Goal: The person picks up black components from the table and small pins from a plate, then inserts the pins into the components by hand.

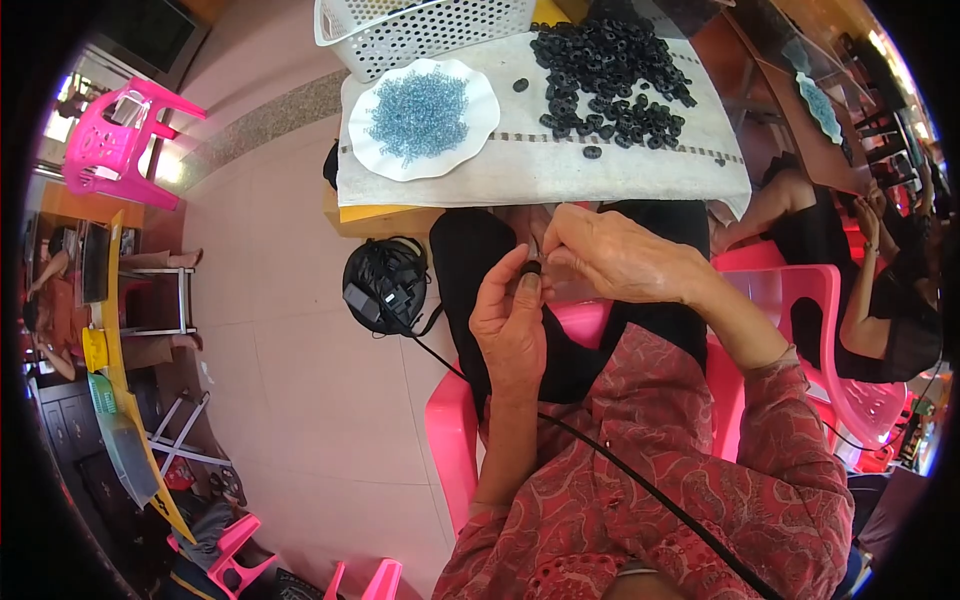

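Note:
Over my lap, my left hand [512, 330] pinches a small black piece [531, 268] between thumb and fingers; it resembles the dark ring-like pieces on the table. My right hand [625, 258] is closed, its fingertips close beside that piece. A small shiny bit shows between the two hands, but what the right fingers grip is too small to tell. Ahead, a heap of small black pieces with holes [610, 75] lies on a white cloth [540, 180]. To its left, a white wavy-edged plate [478, 130] bears many tiny clear blue bits [418, 115].
A white perforated basket [440, 42] stands behind the plate. On the floor to the left lies a black bag [375, 300] with small devices and a cable [640, 475] running across me. Pink chairs [130, 140] stand around. Other people sit at tables on both sides.

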Tool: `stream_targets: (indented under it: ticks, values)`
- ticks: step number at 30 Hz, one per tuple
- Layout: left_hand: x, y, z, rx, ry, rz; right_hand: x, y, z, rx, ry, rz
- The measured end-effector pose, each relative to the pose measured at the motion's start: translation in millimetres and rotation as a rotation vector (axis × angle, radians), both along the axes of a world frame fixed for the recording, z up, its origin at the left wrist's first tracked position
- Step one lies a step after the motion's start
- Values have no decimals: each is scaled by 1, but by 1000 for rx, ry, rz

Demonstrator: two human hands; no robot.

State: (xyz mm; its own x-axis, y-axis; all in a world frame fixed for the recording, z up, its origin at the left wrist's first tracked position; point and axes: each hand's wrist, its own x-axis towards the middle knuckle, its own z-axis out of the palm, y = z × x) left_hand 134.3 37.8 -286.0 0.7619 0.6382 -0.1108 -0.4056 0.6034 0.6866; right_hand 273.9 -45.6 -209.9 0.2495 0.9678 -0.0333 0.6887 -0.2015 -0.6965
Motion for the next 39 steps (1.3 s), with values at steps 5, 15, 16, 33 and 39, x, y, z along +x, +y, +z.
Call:
stream_targets:
  ticks: [5, 15, 16, 33, 39]
  values:
    - [-2, 1, -1, 29, -19, -5, -4, -1, 1, 6, -25, 9]
    - [-1, 1, -1, 22, -29, -16, -4, -1, 3, -40, 18, 36]
    - [-1, 1, -3, 55, -16, -15, -4, -1, 3, -40, 26, 31]
    - [-3, 8, -10, -296, -160, -136, -10, 0, -6, 149, 373, -201]
    - [-3, 8, -10, -331, -188, -149, -21, -7, -14, 148, 672, -335]
